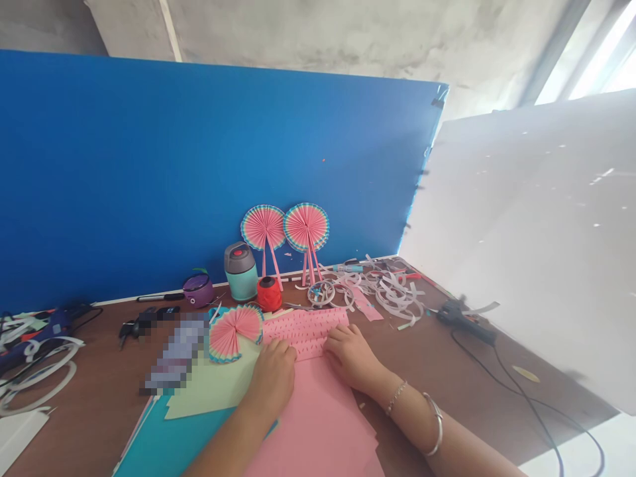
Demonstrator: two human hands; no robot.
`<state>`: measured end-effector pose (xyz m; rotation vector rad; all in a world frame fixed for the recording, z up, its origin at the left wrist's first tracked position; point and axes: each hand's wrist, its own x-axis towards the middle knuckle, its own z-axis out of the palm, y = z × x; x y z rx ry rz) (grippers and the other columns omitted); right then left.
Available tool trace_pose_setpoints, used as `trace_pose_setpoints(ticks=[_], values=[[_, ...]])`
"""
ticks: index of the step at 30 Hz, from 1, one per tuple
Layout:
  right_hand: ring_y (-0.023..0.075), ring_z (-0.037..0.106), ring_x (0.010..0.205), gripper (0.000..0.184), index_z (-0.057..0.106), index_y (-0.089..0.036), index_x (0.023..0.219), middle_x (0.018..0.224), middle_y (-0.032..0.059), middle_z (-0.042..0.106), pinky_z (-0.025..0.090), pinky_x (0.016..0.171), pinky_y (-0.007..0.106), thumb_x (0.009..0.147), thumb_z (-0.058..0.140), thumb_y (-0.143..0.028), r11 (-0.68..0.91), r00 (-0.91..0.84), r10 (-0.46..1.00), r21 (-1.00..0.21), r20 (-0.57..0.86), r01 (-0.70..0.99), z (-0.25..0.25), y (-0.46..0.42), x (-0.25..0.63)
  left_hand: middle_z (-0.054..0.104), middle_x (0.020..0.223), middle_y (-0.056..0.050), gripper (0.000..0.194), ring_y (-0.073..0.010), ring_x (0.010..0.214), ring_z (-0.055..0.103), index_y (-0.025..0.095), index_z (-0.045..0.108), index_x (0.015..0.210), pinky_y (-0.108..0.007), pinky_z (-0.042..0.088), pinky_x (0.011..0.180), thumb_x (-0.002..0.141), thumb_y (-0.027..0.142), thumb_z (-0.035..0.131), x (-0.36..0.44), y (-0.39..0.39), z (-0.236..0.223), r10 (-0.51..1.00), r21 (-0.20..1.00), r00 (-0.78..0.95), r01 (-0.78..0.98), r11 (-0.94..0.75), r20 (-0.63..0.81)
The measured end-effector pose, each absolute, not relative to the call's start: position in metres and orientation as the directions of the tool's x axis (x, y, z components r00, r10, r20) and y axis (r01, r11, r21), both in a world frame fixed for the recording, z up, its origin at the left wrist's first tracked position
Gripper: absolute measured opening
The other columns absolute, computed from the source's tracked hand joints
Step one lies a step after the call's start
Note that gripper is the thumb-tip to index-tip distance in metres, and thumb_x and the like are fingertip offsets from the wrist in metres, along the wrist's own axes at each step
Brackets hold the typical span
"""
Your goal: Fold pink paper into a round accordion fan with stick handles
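Note:
A pink paper sheet with small dark dashes [307, 326] lies in crosswise folds on top of plain pink sheets [318, 417]. My left hand [276, 368] is at its lower left corner, fingers curled down onto the edge. At the right end my right hand [348, 351] has its fingers bent over the same sheet; the thumb is mostly hidden. Just left of the folded sheet rests a pleated pink paper fan [235, 333] with a multicoloured rim and a gap at its lower side. Pale green sheets [209, 384] and teal sheets [173, 440] spread under and beside my left forearm.
Two round pleated fans [263, 227] lean on the blue partition [149, 172]. Before them stand a teal jar with grey lid [242, 278], a red container [269, 295] and a purple pot [197, 290]. White paper strips [395, 295] and a black power strip [467, 322] lie to the right.

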<state>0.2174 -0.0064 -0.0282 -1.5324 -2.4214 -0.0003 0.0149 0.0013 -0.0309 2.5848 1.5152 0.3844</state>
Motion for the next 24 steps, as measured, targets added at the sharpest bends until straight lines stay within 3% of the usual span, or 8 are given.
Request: trace_pose_setpoints(ticks=[4,10,18,24], values=[[0.0172,0.046,0.081,0.011,0.058,-0.017,0.072,0.081,0.0033,0.06,0.026,0.072,0.032,0.08,0.051,-0.015,0.514,-0.487,0.839,-0.059,0.243,0.856,-0.028,-0.007,0.218,0.06,0.086,-0.007,0.025,-0.0218,0.087,0.052,0.016,0.061,0.077,-0.036,0.039,0.081,0.082,0.008,0.038,0.017,-0.002,-0.027,0.867,0.202,0.481,0.843,-0.498,0.127],[0.0174,0.044,0.078,0.019,0.057,-0.017,0.07,0.078,0.0041,0.059,0.026,0.071,0.033,0.085,0.045,-0.015,0.543,-0.526,0.805,0.016,0.276,0.84,-0.029,-0.005,0.216,0.061,0.095,-0.009,0.028,-0.0227,0.094,0.053,0.016,0.06,0.086,-0.037,0.04,0.085,0.08,0.004,0.036,0.017,-0.001,-0.02,0.853,0.14,0.522,0.843,-0.519,0.021],[0.0172,0.045,0.078,0.016,0.059,-0.018,0.076,0.081,0.0038,0.06,0.028,0.071,0.032,0.083,0.046,-0.013,0.546,-0.521,0.814,-0.035,0.256,0.837,-0.03,-0.006,0.216,0.061,0.097,-0.009,0.031,-0.0221,0.095,0.054,0.016,0.061,0.091,-0.036,0.042,0.082,0.081,0.002,0.035,0.018,-0.004,-0.02,0.867,0.148,0.498,0.856,-0.496,0.021],[0.0171,0.047,0.078,0.019,0.061,-0.018,0.079,0.082,0.0042,0.06,0.028,0.071,0.031,0.086,0.044,-0.013,0.56,-0.538,0.813,-0.044,0.223,0.828,-0.027,-0.006,0.212,0.061,0.095,-0.009,0.028,-0.023,0.093,0.055,0.016,0.06,0.09,-0.034,0.043,0.077,0.082,0.002,0.037,0.026,-0.003,-0.027,0.847,0.08,0.53,0.844,-0.531,0.033]])
